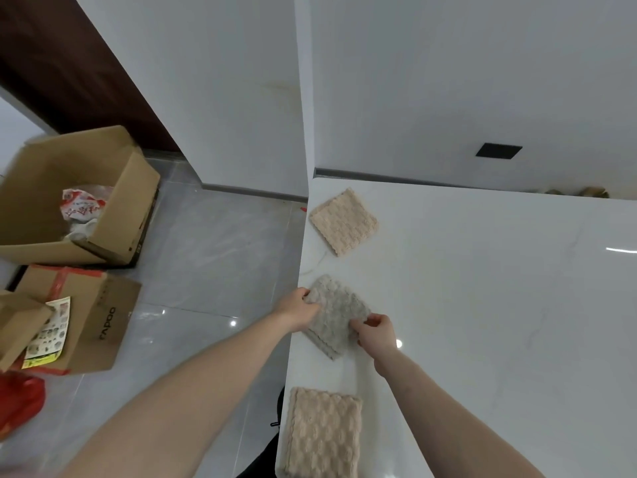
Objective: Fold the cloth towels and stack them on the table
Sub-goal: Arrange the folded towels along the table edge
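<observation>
Head view: we see a white marble-look table with three towels along its left edge. The grey towel lies folded in the middle of that row, turned diamond-wise, and both hands are on it. Our left hand grips its left corner, fingers curled over the top and the thumb apparently tucked at the edge. Our right hand pinches the right side of the same towel, fingers bent round a fold of the fabric. The towel rests on the table; layered edges show at its lower corner.

Farther along the edge, well apart from the grey one, a folded beige towel lies flat, untouched. Nearer to us, a larger beige towel lies by the table's near left corner, also flat; whether it is folded we cannot tell.

On the grey tiled floor to the left stand an open cardboard box holding a red-and-white bag, and a second cardboard box printed "rapoo". A red plastic bag sits at the left margin. A black wall plate shows on the white wall beyond the table.
</observation>
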A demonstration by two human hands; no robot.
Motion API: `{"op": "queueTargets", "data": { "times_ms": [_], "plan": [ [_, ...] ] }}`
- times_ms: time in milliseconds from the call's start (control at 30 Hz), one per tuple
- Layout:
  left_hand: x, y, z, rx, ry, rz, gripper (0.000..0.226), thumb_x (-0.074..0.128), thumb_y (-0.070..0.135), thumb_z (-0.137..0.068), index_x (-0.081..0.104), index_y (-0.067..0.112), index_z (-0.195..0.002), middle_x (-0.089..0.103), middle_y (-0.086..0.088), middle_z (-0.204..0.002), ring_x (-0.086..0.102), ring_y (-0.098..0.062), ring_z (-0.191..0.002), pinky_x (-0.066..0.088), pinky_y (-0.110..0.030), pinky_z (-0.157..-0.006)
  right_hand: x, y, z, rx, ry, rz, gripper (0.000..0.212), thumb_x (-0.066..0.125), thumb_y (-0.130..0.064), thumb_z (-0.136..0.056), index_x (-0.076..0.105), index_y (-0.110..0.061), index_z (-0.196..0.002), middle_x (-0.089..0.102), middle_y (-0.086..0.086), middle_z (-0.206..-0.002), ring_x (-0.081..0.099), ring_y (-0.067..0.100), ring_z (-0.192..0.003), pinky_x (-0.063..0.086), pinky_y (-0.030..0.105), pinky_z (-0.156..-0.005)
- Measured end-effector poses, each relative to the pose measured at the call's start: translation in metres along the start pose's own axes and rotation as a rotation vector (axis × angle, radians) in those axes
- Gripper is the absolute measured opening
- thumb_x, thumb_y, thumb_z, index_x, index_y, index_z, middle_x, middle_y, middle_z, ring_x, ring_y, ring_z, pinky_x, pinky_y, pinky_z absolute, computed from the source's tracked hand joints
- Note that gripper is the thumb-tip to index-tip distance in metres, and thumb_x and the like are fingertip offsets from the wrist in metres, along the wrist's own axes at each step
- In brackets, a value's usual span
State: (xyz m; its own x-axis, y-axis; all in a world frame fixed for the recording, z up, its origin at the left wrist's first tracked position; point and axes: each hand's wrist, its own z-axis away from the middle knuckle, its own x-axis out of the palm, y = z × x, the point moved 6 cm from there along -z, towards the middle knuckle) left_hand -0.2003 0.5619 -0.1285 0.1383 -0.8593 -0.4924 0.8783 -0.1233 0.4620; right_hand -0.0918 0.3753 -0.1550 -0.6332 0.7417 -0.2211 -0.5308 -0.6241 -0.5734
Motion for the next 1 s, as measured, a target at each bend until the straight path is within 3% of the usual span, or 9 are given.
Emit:
{"op": "queueTargets", "data": {
  "times_ms": [67, 267, 433, 600, 700, 767, 833, 900, 1000],
  "plan": [
    [0.004, -0.005, 0.002, -0.011, 0.007, 0.100, 0.033, 0.061, 0.038, -0.094, 0.061, 0.017, -0.119, 0.065, -0.006, -0.125, 0.063, -0.022, -0.100, 0.050, -0.031, -0.081, -0.002, -0.010, -0.001, -0.040, -0.001, 0.015, 0.030, 0.073, -0.021, -0.081, 0.056, -0.014, -0.105, 0.064, 0.003, -0.096, 0.060, 0.021, -0.082, 0.056, 0.038, -0.079],
    [0.012, -0.020, 0.019, -0.070, 0.015, 0.248, 0.050, 0.068, 0.036, -0.092, 0.056, 0.011, -0.133, 0.062, -0.005, -0.125, 0.062, -0.024, -0.110, 0.051, -0.037, -0.092, -0.012, -0.034, 0.006, -0.142, 0.016, 0.110, 0.034, 0.069, -0.019, -0.089, 0.050, -0.017, -0.118, 0.058, -0.001, -0.108, 0.060, 0.013, -0.088, 0.049, 0.026, -0.070],
    [0.016, -0.036, 0.031, -0.065, -0.006, 0.103, 0.048, 0.066, 0.039, -0.092, 0.048, 0.017, -0.131, 0.063, 0.000, -0.121, 0.063, -0.019, -0.103, 0.048, -0.029, -0.080, -0.007, -0.022, 0.012, -0.285, -0.011, 0.379, 0.055, 0.064, -0.016, -0.093, 0.038, -0.017, -0.141, 0.053, -0.002, -0.130, 0.064, 0.011, -0.092, 0.057, 0.033, -0.079],
    [0.017, -0.039, 0.033, -0.030, -0.011, 0.025, 0.037, 0.061, 0.039, -0.083, 0.054, 0.020, -0.114, 0.072, 0.001, -0.094, 0.071, -0.018, -0.085, 0.059, -0.041, -0.083, -0.004, -0.026, 0.018, -0.403, -0.015, 0.485, 0.058, 0.053, -0.008, -0.089, 0.041, -0.025, -0.144, 0.061, -0.004, -0.130, 0.068, 0.005, -0.083, 0.057, 0.028, -0.072],
    [0.011, -0.033, 0.041, -0.017, 0.035, -0.062, 0.044, 0.061, 0.040, -0.087, 0.047, 0.020, -0.123, 0.065, 0.002, -0.106, 0.065, -0.020, -0.094, 0.053, -0.034, -0.077, -0.002, -0.032, 0.020, -0.432, -0.025, 0.549, 0.062, 0.053, -0.011, -0.090, 0.037, -0.024, -0.149, 0.052, 0.001, -0.144, 0.069, 0.015, -0.098, 0.059, 0.037, -0.085],
    [0.005, -0.024, 0.045, 0.133, 0.160, -0.213, 0.056, 0.057, 0.034, -0.091, 0.036, 0.019, -0.142, 0.054, -0.003, -0.132, 0.057, -0.026, -0.117, 0.048, -0.036, -0.086, -0.002, -0.036, 0.024, -0.508, 0.018, 0.668, 0.069, 0.054, -0.012, -0.094, 0.027, -0.019, -0.157, 0.031, 0.003, -0.161, 0.054, 0.025, -0.131, 0.049, 0.039, -0.105],
    [0.007, -0.009, 0.053, 0.395, 0.238, -0.361, 0.068, 0.052, 0.023, -0.095, 0.023, 0.018, -0.157, 0.028, -0.006, -0.162, 0.032, -0.027, -0.146, 0.035, -0.038, -0.114, 0.003, -0.038, 0.029, -0.645, 0.023, 0.833, 0.076, 0.051, -0.013, -0.096, 0.016, -0.018, -0.162, 0.009, 0.003, -0.170, 0.022, 0.027, -0.153, 0.028, 0.038, -0.122],
    [0.018, -0.004, 0.053, 0.565, 0.199, -0.536, 0.071, 0.045, 0.022, -0.100, 0.013, 0.016, -0.162, 0.004, -0.005, -0.171, 0.008, -0.025, -0.156, 0.015, -0.038, -0.127, 0.014, -0.031, 0.035, -0.748, -0.056, 1.032, 0.078, 0.046, -0.018, -0.098, 0.004, -0.019, -0.164, -0.011, 0.002, -0.171, -0.003, 0.024, -0.158, 0.011, 0.039, -0.129],
    [0.037, -0.015, 0.042, 0.549, 0.078, -0.765, 0.068, 0.032, 0.028, -0.105, -0.002, 0.015, -0.163, -0.014, -0.004, -0.170, -0.013, -0.024, -0.157, 0.009, -0.046, -0.127, 0.022, -0.007, 0.033, -0.693, -0.166, 1.202, 0.075, 0.038, -0.030, -0.105, -0.009, -0.020, -0.163, -0.027, -0.002, -0.167, -0.019, 0.022, -0.157, 0.006, 0.046, -0.129]
  ]
}}
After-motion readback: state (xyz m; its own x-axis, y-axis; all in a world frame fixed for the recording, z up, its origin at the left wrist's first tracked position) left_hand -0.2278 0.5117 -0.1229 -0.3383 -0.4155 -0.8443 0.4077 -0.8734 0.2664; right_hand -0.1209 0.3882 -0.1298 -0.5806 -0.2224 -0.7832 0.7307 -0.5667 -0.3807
